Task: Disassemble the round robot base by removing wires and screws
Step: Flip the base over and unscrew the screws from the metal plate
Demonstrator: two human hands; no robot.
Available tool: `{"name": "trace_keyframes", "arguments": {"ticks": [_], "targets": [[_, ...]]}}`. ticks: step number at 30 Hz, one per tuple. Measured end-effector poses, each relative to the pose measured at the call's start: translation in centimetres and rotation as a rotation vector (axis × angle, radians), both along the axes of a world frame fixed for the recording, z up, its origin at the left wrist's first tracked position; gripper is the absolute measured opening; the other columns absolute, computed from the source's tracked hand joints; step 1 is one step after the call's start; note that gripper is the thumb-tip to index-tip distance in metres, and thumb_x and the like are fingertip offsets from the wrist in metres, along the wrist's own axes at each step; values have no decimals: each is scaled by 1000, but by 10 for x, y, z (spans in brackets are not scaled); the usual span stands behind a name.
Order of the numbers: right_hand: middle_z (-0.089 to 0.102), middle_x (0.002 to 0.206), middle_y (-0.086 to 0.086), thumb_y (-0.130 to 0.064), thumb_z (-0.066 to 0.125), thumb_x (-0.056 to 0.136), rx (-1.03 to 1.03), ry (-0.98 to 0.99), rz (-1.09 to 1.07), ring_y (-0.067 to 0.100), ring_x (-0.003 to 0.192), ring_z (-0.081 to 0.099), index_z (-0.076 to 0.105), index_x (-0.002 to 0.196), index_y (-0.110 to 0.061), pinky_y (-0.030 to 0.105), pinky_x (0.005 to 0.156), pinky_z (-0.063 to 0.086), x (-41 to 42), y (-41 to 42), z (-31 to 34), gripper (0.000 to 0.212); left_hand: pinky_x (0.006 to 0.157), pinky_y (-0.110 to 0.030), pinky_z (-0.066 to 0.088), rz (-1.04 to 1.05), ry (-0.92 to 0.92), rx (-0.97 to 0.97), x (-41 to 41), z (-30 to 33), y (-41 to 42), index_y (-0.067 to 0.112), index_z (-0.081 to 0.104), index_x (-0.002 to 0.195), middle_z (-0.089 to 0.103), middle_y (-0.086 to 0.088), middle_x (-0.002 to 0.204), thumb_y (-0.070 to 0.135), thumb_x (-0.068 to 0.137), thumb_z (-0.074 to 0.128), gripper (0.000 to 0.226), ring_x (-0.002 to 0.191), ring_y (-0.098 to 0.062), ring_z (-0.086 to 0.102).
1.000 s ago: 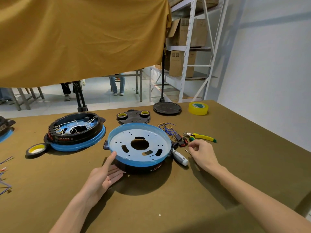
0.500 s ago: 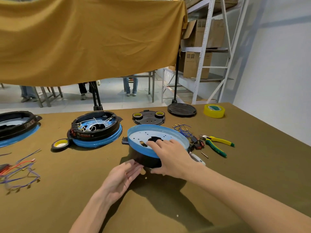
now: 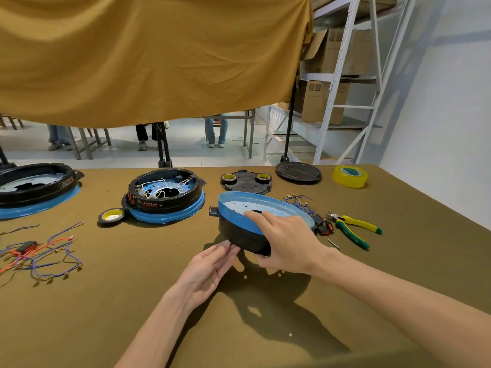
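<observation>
Tipping the round base up to turn it over

Near the table's (image 3: 79, 328) middle, the round base (image 3: 239, 229) tilts off the cloth; the right hand (image 3: 287, 243) grips its near rim while the left hand (image 3: 210, 264), fingers straight, supports underneath. Next likely needs flipping it to reach wires and screws.

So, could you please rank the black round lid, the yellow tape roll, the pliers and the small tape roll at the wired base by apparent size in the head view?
1. Black round lid, the largest.
2. Pliers, though they lie nearer the camera, so this is unsure.
3. Yellow tape roll.
4. Small tape roll, close to the yellow one; nearly alike.
</observation>
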State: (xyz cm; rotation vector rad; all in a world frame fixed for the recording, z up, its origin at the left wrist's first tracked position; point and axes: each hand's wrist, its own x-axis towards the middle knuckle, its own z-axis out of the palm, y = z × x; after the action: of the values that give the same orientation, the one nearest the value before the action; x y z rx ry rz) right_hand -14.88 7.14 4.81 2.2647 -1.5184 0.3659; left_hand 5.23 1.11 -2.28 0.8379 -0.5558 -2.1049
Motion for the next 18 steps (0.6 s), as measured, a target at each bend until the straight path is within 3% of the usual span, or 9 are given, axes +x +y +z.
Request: {"name": "trace_keyframes", "arguments": {"ticks": [5,9,18], "targets": [[65,110,-1,-55,66,78,-17,-54,-14,15,86,62,37,144,-21,28,62,56,-4,1,2,80,70,-25,63,-13,5,-115,-4,0,-2,3,71,117,77,-18,114,12,77,74,42,103,-23,77],[64,106,-1,-54,69,77,-26,-70,-11,14,83,62,36,143,-23,26,60,54,0,3,0,79,75,-22,62,29,-180,-320,0,-7,-3,9,72,116,79,-11,110,24,78,75,41,105,-20,76],[65,103,-1,-54,71,76,-53,-166,5,16,79,61,41,143,-24,30,59,56,6,2,-5,79,75,-22,62,41,-177,-352,7,-10,-4,9,74,114,79,-12,109,22,78,74,39,103,-20,76]]}}
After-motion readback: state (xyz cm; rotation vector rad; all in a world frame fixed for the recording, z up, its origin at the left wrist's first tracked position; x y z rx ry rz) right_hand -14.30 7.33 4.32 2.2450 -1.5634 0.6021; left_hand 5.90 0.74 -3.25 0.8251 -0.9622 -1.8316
